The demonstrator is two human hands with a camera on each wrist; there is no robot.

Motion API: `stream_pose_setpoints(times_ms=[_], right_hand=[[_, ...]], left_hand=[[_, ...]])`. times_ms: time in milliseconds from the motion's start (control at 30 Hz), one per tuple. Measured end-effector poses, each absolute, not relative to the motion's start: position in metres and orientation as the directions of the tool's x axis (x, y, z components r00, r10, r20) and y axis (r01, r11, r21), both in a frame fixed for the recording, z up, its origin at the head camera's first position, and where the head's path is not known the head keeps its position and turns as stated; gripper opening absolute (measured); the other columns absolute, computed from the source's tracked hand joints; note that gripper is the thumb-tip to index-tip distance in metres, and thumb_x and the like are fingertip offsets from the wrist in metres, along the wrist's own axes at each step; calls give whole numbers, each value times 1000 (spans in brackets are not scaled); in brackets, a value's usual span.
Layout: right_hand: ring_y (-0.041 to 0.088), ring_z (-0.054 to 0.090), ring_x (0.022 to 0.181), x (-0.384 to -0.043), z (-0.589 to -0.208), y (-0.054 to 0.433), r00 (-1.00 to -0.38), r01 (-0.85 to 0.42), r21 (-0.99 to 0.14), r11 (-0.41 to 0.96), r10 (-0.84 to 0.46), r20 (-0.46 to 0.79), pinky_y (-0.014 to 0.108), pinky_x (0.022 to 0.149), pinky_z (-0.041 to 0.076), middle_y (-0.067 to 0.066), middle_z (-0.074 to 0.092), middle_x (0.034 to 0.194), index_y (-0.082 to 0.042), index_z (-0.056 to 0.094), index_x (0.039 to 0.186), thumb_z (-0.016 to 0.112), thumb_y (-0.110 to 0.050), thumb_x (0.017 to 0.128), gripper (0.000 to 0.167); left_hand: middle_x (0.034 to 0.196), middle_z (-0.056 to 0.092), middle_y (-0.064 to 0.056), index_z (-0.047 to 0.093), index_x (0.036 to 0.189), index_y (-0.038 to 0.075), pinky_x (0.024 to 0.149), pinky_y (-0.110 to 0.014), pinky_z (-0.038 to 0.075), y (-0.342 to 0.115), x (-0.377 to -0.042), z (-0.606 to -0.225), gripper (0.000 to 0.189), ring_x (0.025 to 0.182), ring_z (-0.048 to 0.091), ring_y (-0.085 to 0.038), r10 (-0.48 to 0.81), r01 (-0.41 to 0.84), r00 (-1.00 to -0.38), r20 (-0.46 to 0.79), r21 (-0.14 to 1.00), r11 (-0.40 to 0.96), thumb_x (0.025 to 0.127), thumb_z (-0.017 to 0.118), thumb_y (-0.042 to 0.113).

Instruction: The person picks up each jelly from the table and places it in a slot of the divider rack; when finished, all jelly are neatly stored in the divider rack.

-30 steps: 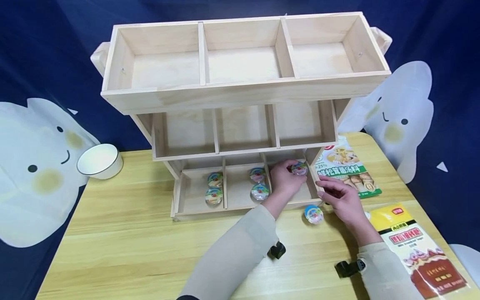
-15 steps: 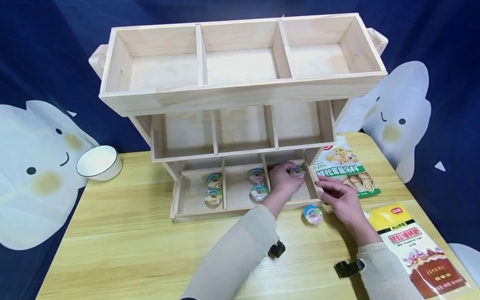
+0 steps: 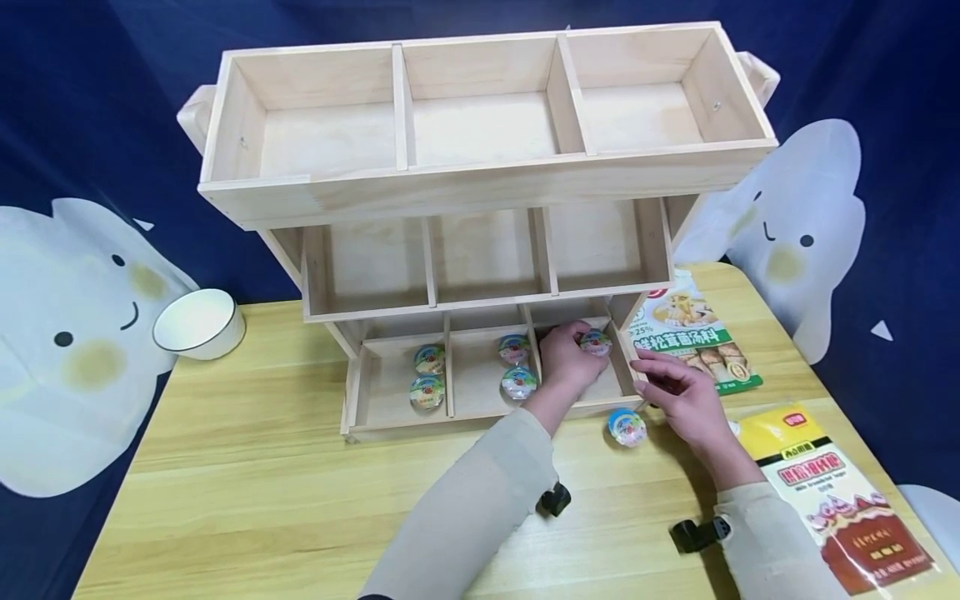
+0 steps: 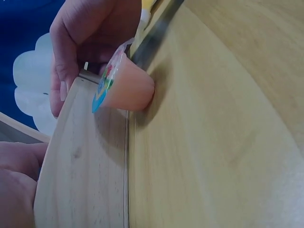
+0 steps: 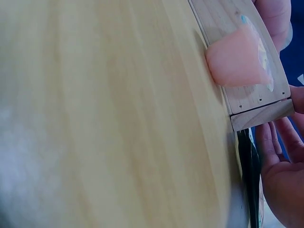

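Note:
In the head view my left hand (image 3: 570,360) reaches into the right compartment of the wooden shelf's bottom tray (image 3: 480,421). Its fingers and thumb hold a jelly cup (image 3: 596,342) with a printed lid, near the compartment's back. My right hand (image 3: 686,398) rests against the tray's right side wall, its fingertips touching the rim by the front corner. Another jelly cup (image 3: 627,427), pinkish in the left wrist view, stands tilted against the tray front on the table. Two jelly cups (image 3: 428,375) sit in the left compartment, two more jelly cups (image 3: 517,367) in the middle one.
The shelf's upper tray (image 3: 487,179) and middle tray (image 3: 487,304) overhang the bottom one. A green-and-white food packet (image 3: 697,333) and a yellow-and-brown pouch (image 3: 840,500) lie on the right. At the table's left back stands a white bowl (image 3: 198,323).
My left hand has lowered the jelly cup slightly inside the right compartment and still holds it. My right hand has stayed at the tray's side wall.

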State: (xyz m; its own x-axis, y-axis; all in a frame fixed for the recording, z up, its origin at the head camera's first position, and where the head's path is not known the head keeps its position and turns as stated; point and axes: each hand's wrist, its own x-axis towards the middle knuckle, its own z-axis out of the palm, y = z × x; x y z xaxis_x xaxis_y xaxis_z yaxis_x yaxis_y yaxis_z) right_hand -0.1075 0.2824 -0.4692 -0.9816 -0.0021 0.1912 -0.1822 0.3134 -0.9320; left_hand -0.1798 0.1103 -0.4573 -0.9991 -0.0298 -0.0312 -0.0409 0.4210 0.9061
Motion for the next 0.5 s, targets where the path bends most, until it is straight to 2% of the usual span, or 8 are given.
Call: stream_pose_setpoints(times_ms=[200,400,500], right_hand=[[5,58,114,-108,-469,282,-981,-186,-933,310,-2,195,16,90,50,24,57,133,11,67,117,70,7,88,29],[6,57,114,-107,-468,281,-982,-182,-934,308,-3,191,16,90,50,24,57,133,10,67,118,70,6,89,29],[5,57,115,-107,-467,282,-983,-177,-933,314,-2,186,16,90,50,24,57,134,10,67,118,70,5,89,29]], left_hand=[[108,70,-6,72,117,11,89,-25,50,108,-173,-452,62,101,61,-21,-33,-2,-999,14,895,446,59,92,4],[105,70,-7,73,114,11,86,-30,49,101,-161,-443,59,97,62,-22,-31,115,-989,147,872,475,58,90,6],[103,69,-7,73,113,11,90,-36,45,97,-151,-437,57,95,60,-21,-21,167,-980,198,873,458,58,90,7]])
